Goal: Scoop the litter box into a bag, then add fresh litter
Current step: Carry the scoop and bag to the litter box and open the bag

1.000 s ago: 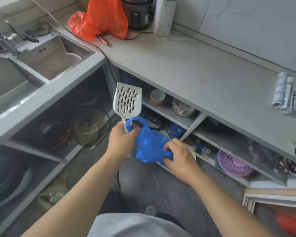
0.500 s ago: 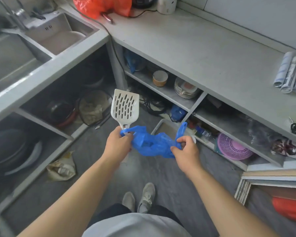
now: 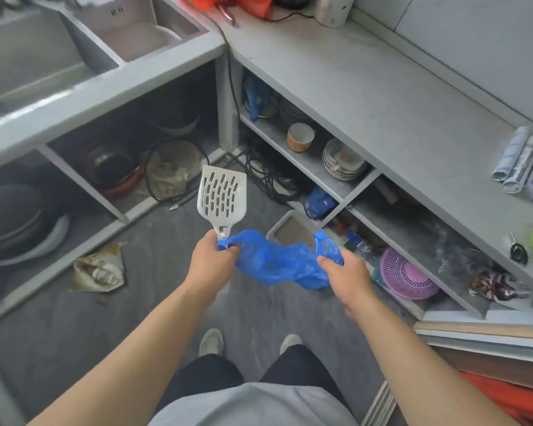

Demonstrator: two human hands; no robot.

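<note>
- Left hand (image 3: 211, 261) is gripping the white scoop (image 3: 222, 194) and one bag handle.
- Right hand (image 3: 345, 273) is pinching the other handle, having pulled the blue bag (image 3: 279, 261) wider, above the litter box (image 3: 293, 230); opening is progressing.

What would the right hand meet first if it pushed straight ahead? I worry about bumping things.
Probably the litter box on the floor, just beyond the right hand and the blue bag it holds; depth is uncertain.
</note>
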